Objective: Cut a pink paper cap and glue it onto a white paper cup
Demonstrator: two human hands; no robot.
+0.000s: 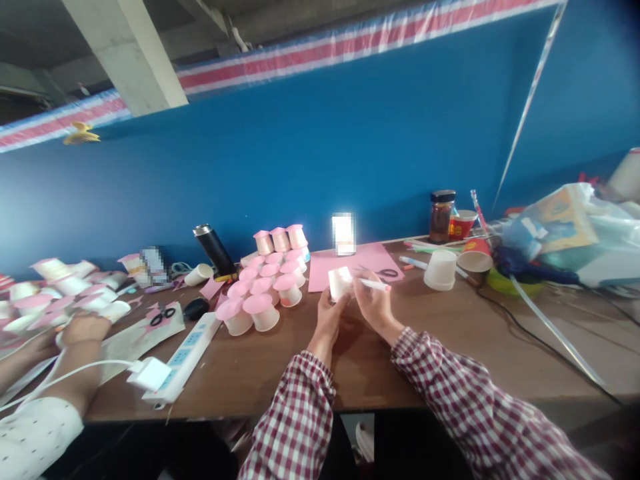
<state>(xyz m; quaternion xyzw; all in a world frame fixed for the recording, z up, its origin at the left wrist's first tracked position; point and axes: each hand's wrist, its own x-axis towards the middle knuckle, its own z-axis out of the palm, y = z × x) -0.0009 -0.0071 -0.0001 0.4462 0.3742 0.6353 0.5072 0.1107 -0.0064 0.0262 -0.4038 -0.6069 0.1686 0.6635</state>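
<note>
Though a bit small to make out in detail, looks like a white paper cup (340,282) pinched in the left hand (327,320), held up off the counter (280,360) dead centre, just in front of the pink sheet (330,270). Gripped from below and the left side, with the pale face turned toward the camera.

Right hand (373,303) clenched round a white pen (375,285), thumb and fingers on the barrel. Lying roughly level, long axis running left to right, inner end aimed at the cup's right edge. Touching it or only just short of it? Can't tell from here.

So, relation-wise: cup directly left of the right hand and just beside it, pen pointing straight that way, both hands nearly knuckle to knuckle above the counter.

Other stuff around:
- scissors (387,272) on the pink sheet, just behind the right hand
- upturned white cup (441,270) off to the right, well apart, closer to the right hand
- cluster of pink-topped cups (265,293) to the left, closer to the left hand
- a co-worker's hand (85,327) far left by the power strip (185,357), nowhere near any of this
</note>
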